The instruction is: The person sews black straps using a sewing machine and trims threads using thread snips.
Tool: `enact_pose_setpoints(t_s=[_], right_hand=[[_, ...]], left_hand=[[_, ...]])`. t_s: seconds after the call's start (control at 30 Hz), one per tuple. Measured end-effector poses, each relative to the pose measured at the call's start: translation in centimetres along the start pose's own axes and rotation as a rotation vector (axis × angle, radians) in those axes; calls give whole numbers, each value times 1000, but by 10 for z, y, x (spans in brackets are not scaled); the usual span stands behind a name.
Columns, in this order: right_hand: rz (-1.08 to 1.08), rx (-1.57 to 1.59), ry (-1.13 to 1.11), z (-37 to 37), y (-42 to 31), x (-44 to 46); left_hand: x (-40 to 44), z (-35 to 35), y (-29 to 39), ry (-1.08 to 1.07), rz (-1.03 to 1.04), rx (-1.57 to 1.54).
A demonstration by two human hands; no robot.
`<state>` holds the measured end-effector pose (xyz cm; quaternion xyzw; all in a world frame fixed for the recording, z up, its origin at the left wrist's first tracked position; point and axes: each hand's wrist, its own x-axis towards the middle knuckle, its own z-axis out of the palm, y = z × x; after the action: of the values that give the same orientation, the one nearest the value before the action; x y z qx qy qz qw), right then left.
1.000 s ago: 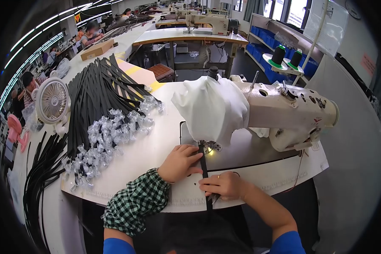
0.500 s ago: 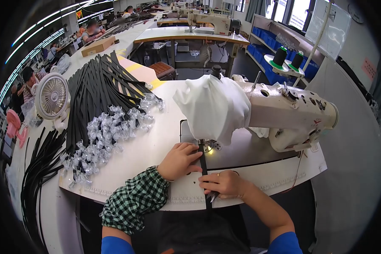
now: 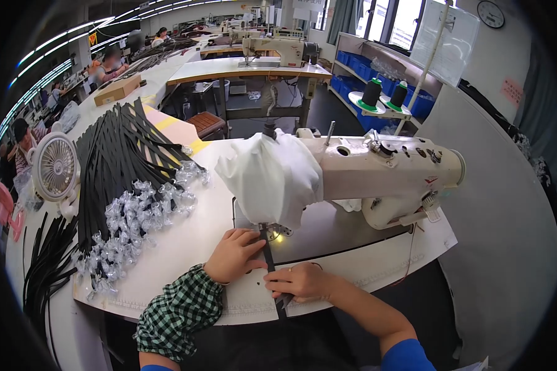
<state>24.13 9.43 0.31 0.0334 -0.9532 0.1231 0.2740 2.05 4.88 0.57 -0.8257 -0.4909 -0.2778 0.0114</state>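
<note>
A long, flat black strap (image 3: 268, 255) runs from under the sewing machine's presser foot towards the table's front edge. My left hand (image 3: 234, 256), in a green-and-black checked sleeve cover, has its fingertips and thumb closed against the strap just before the needle area. Nearer the front edge, my right hand (image 3: 302, 282) pinches the same strap. Under its fingers shows a small pointed dark-grey thing, too hidden to name. A white cloth (image 3: 269, 179) covers the head of the sewing machine (image 3: 377, 167), and a small light shines beside the needle, whose tip I cannot make out.
Many black straps (image 3: 114, 148) with clear plastic-wrapped ends (image 3: 136, 213) lie to the left, near more dark strips (image 3: 49, 266) and a white fan (image 3: 56, 167). Thread cones (image 3: 371, 94) stand behind the machine. Another sewing machine (image 3: 278, 51) and co-workers are farther back.
The view has swung to the right and tilted up, so everything appears farther left and most things lower. Both hands keep nearly the same places on the strap.
</note>
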Motion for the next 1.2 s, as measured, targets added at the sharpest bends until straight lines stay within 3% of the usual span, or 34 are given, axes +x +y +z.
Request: enact_pose_setpoints(t_s=[1.2], right_hand=[[17,10,-36,-3,0,0]], left_hand=[[-2,3,-3,1,10,42]])
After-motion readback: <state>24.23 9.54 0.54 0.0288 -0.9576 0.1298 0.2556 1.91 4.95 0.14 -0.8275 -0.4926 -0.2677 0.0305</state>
